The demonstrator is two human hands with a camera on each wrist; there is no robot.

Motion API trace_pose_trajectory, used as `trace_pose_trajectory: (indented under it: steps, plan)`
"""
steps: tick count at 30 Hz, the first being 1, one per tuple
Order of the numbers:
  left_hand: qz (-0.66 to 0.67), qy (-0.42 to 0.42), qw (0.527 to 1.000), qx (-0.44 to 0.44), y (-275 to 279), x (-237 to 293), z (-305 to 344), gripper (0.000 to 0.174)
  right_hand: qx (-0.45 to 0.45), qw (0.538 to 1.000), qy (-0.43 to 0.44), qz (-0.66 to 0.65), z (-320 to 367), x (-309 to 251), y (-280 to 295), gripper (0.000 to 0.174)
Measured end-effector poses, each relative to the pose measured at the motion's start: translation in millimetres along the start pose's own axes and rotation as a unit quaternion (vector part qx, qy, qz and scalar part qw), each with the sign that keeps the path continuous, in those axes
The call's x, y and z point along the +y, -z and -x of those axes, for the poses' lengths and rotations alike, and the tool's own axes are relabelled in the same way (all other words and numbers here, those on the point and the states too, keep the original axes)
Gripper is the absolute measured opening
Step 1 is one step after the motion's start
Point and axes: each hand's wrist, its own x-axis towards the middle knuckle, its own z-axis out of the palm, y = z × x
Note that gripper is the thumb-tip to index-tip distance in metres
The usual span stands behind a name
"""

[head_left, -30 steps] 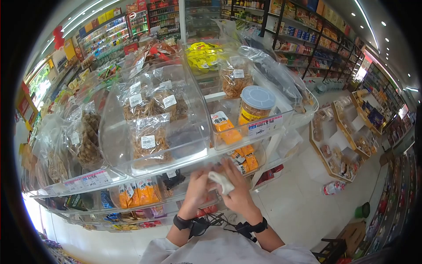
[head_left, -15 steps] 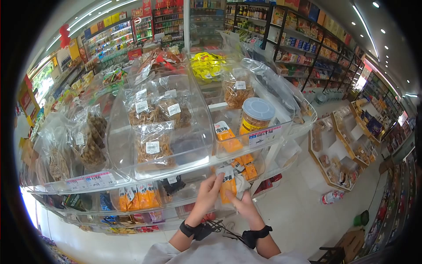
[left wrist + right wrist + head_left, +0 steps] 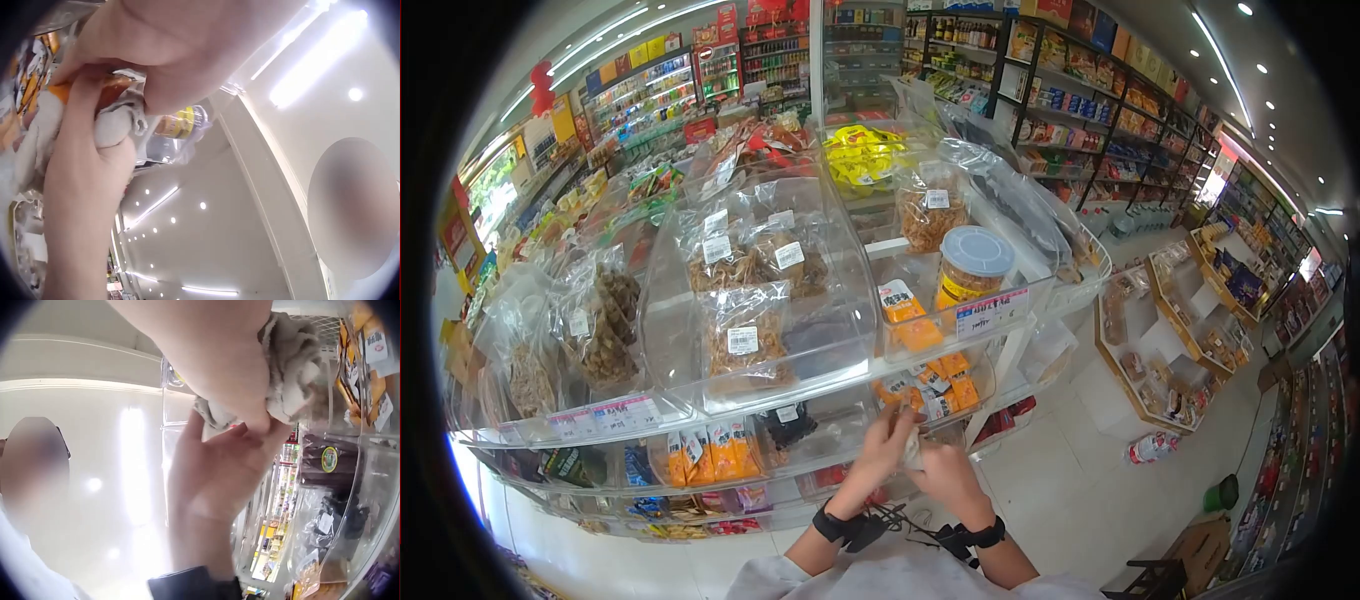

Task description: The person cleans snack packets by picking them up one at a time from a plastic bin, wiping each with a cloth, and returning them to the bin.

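Both hands are close together in front of the lower right bin. My left hand (image 3: 884,446) grips an orange snack packet (image 3: 59,92), which shows between the hands in the left wrist view and is mostly covered by fingers. A whitish-grey cloth (image 3: 294,369) is bunched in my right hand (image 3: 953,484), its folds pressed against the packet. Just beyond the fingertips, several similar orange packets (image 3: 962,388) lie in the clear bin.
Above, a clear upper bin holds a blue-lidded jar (image 3: 975,265) and another orange packet (image 3: 908,315). Bags of dried snacks (image 3: 745,340) fill the bin to its left. A price tag (image 3: 992,312) hangs on the bin's front. Low wooden display bins (image 3: 1170,340) stand on the right.
The hands first worked the cloth in a blur; half a second ago they held the packet up, its printed face showing. Now they have drawn together, largely hiding it from the head view.
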Motion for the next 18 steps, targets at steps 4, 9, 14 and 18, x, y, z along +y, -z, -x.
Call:
trace_pose_trajectory:
  steps: [4, 9, 14, 18]
  plan:
    - [0.171, -0.046, 0.981, 0.085, 15, -20, -3, 0.043, 0.075, 0.956, -0.099, -0.266, -5, -18, 33, 0.035]
    - [0.163, 0.028, 0.986, -0.002, 13, -18, 7, 0.037, 0.237, 0.951, -0.100, -0.174, -33, -20, 33, 0.038]
    - [0.432, 0.021, 0.901, 0.020, 5, -10, 12, 0.037, 0.111, 0.992, 0.038, -0.049, -44, -39, 9, 0.043]
    - [0.490, 0.014, 0.865, 0.104, 23, -5, 17, 0.039, 0.062, 0.986, 0.071, -0.139, -42, -52, -20, 0.049]
